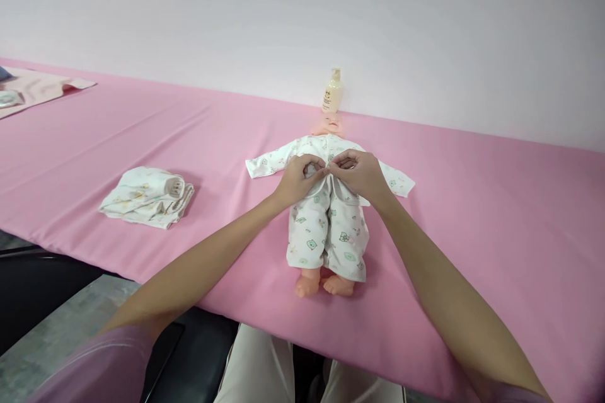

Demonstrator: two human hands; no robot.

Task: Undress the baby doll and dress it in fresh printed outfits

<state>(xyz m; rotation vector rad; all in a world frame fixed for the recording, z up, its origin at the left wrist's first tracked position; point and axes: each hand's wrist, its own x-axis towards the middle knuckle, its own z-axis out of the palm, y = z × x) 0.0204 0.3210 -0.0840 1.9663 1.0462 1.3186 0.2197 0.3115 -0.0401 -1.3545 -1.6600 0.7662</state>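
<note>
A baby doll (pixel 333 119) lies on its back, head toward the wall and bare feet toward me. It wears a white printed jacket (pixel 274 160) with sleeves spread out and matching trousers (pixel 307 233). My left hand (pixel 302 177) pinches the jacket's front edge at the middle of the chest. Close against it, my right hand (pixel 357 170) pinches the facing edge, the fingertips of both hands nearly touching. Whatever fastener lies between the fingertips is too small to make out. Below the hands, the jacket's lower front parts slightly over the trousers.
A pump bottle (pixel 333 93) stands behind the doll's head by the wall. Folded white printed clothes (pixel 146 196) lie to the left on the pink-covered table (pixel 227 233). At the far left is a pale pink cloth (pixel 42 88) with items on it. A black chair (pixel 193 352) sits below the table's edge.
</note>
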